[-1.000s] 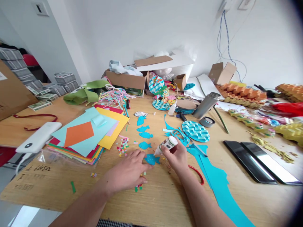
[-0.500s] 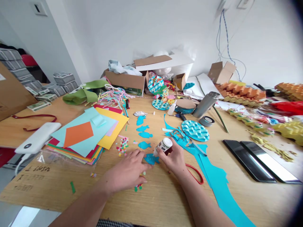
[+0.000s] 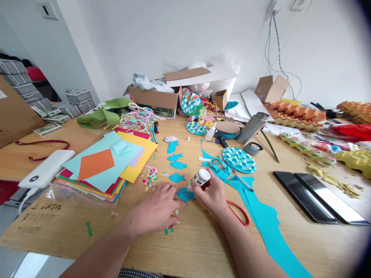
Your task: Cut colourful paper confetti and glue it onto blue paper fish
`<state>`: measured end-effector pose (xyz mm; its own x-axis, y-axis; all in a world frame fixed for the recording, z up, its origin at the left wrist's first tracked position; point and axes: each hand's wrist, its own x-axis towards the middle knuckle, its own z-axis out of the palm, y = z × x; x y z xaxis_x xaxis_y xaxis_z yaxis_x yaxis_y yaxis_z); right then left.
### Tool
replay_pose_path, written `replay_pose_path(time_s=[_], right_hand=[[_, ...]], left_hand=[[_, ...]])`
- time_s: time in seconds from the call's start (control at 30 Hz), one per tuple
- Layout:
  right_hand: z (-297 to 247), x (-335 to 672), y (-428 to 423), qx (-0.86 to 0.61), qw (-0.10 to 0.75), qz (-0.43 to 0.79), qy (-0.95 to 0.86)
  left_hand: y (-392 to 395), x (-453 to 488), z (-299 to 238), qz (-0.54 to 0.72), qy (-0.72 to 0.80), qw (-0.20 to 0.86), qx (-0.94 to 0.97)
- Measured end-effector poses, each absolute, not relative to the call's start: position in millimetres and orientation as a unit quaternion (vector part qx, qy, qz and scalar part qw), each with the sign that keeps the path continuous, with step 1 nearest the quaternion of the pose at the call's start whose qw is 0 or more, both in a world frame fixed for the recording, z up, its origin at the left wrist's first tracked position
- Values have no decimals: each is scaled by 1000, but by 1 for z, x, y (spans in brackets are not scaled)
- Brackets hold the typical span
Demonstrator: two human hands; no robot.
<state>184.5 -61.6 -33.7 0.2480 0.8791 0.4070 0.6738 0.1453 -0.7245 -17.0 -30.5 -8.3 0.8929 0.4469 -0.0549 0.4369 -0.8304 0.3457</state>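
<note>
A small white glue bottle (image 3: pixel 199 179) is tilted nozzle-down in my right hand (image 3: pixel 213 194), fingers wrapped round it. Its tip meets a blue paper fish (image 3: pixel 183 194), which bears small pale dots. My left hand (image 3: pixel 156 206) lies spread on the table, its fingertips at the fish's left edge, with coloured paper dots (image 3: pixel 169 230) partly hidden under it. Further back, several blue paper fish (image 3: pixel 177 177) lie in a column. Red-handled scissors (image 3: pixel 240 212) rest beside my right wrist, partly covered.
Left stands a stack of coloured paper (image 3: pixel 101 166) beside a white power bank (image 3: pixel 46 168). Loose confetti dots (image 3: pixel 150 176) lie near it. To the right are blue paper scraps (image 3: pixel 268 224), two phones (image 3: pixel 304 197), a wavy blue disc (image 3: pixel 239 159) and a steel flask (image 3: pixel 252 128). Boxes line the wall.
The glue bottle and my right hand have shifted very slightly to the left. My left hand and the fish have stayed in place.
</note>
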Motion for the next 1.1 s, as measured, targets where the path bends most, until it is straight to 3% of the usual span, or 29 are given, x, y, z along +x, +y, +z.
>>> replay_pose_path(time_s=[1.1], right_hand=[[-27,184,-64,-634,488,138,-584]], left_hand=[[-30,-18,-9,24,236,181,954]])
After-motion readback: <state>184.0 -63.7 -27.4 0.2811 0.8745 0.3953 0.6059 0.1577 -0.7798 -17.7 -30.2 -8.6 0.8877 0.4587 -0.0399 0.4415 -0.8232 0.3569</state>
